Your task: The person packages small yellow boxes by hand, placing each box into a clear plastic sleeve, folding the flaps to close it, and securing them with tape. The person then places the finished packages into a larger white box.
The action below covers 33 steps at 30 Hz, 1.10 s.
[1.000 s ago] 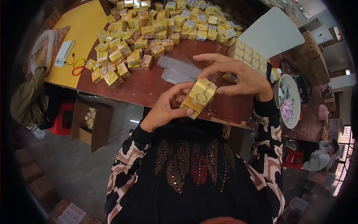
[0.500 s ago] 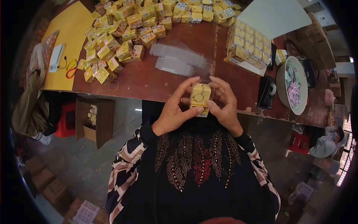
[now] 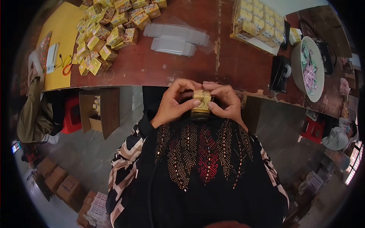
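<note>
Between both hands, close to my body and just off the table's front edge, is a small yellow box [image 3: 201,99] with a metal ring on its face and clear plastic around it. My left hand [image 3: 178,102] grips its left side, thumb on the front. From the right, my right hand [image 3: 226,102] holds it with the thumb at the lower corner and fingers over the top edge. Flat clear plastic sleeves [image 3: 176,39] lie on the table beyond the hands. A heap of small yellow boxes [image 3: 110,32] covers the table's back left.
On the red-brown table [image 3: 152,72], a tray of yellow boxes [image 3: 260,22], a black tape dispenser [image 3: 280,74] and a white bowl of wrapped packets [image 3: 307,70] stand at right. Below left are an open carton [image 3: 99,112] and a red stool [image 3: 71,114]. Another person [image 3: 338,137] is at far right.
The view has shifted, so the table items appear higher. Both hands still hold the yellow box, its front now tilted, with the fingers drawn closer over its top.
</note>
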Motion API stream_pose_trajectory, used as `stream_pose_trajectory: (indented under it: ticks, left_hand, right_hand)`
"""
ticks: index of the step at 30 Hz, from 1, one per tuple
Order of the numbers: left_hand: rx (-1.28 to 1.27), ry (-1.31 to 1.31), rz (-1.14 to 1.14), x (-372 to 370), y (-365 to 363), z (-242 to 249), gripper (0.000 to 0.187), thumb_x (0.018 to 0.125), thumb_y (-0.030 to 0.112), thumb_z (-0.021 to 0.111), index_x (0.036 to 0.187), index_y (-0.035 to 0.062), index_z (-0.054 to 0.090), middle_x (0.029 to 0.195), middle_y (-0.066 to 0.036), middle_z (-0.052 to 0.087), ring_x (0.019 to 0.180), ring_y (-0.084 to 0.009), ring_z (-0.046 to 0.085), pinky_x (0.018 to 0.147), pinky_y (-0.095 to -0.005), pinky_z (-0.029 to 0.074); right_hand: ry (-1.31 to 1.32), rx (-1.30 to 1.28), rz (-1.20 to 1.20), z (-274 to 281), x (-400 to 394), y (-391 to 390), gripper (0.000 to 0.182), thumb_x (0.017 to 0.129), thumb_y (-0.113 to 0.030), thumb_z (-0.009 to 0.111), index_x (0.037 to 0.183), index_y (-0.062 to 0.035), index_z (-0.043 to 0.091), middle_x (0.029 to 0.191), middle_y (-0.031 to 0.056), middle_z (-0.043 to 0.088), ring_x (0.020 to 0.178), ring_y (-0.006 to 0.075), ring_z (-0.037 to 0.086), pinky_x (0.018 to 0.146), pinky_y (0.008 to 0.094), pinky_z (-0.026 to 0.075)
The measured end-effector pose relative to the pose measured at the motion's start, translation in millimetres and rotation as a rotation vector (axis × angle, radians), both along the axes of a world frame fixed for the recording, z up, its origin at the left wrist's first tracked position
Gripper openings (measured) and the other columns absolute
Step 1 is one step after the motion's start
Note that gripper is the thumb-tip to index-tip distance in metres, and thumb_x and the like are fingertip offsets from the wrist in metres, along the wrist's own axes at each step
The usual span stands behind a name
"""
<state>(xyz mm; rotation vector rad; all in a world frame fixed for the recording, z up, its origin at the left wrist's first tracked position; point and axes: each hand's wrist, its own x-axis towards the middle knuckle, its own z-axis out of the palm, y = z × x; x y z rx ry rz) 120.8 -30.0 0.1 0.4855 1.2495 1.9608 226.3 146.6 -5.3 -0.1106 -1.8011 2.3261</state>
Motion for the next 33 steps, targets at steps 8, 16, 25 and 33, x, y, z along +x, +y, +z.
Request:
stream_pose_trajectory:
  ticks: [8,16,25,33]
  left_hand:
    - [-0.186,0.173,-0.089,-9,-11,5,0.024,0.084,0.007,0.078,0.105,0.0041,0.067,0.119,-0.007,0.059,0.112,-0.0176,0.06,0.097,-0.0323,0.051]
    - [-0.216,0.585,-0.115,-27,-9,28,0.017,0.079,0.007,0.08,0.093,0.0016,0.072,0.099,-0.008,0.067,0.095,-0.0179,0.066,0.081,-0.0299,0.052]
    - [-0.286,0.514,-0.054,-25,1,34,0.011,0.081,0.007,0.078,0.09,0.0029,0.073,0.086,-0.006,0.068,0.08,-0.0155,0.066,0.072,-0.0275,0.051]
    - [-0.292,0.451,-0.046,-22,-5,29,0.01,0.084,0.009,0.077,0.091,0.0032,0.074,0.09,-0.007,0.069,0.085,-0.0167,0.067,0.079,-0.0287,0.051]
  right_hand:
    - [0.036,0.083,0.188,5,0,21,0.026,0.088,0.004,0.067,0.112,0.0013,0.059,0.124,0.0211,0.063,0.131,0.034,0.05,0.111,0.0476,0.037]
    - [-0.214,0.155,0.228,42,-13,18,0.017,0.084,0.0,0.073,0.099,0.0026,0.065,0.112,0.017,0.067,0.117,0.0237,0.061,0.104,0.0367,0.047]
    - [-0.409,0.243,0.198,66,-29,20,0.011,0.087,-0.001,0.069,0.093,0.0036,0.063,0.101,0.0127,0.07,0.103,0.0165,0.066,0.09,0.0284,0.053]
    - [-0.271,0.284,0.194,48,-22,20,0.006,0.086,-0.001,0.071,0.088,0.0047,0.068,0.103,0.0157,0.072,0.103,0.022,0.067,0.092,0.0342,0.052]
